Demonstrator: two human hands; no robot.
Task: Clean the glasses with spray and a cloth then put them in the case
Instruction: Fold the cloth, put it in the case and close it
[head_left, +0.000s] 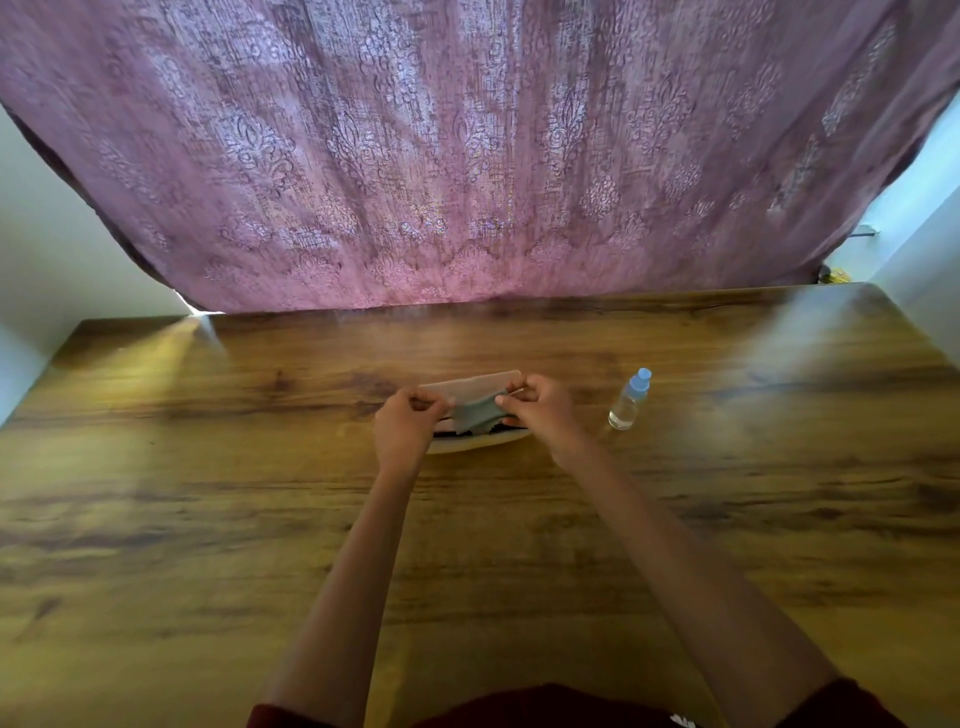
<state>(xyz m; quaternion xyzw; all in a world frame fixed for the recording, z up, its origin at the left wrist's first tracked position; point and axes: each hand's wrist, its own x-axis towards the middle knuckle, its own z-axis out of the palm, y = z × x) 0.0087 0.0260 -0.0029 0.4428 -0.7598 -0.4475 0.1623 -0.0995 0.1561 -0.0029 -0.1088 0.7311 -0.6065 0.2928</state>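
A beige glasses case (470, 385) lies open in the middle of the wooden table (208, 493), its lid raised behind my hands and its lower half (483, 442) in front. Something dark shows inside the lower half, probably the glasses (493, 430), mostly hidden. A grey cloth (477, 414) is stretched between my hands just above the case. My left hand (408, 426) pinches its left edge and my right hand (540, 408) pinches its right edge. A small clear spray bottle (629, 399) with a blue cap stands upright to the right of my right hand.
A purple patterned curtain (467, 156) hangs behind the table's far edge. White walls stand at the left and right sides.
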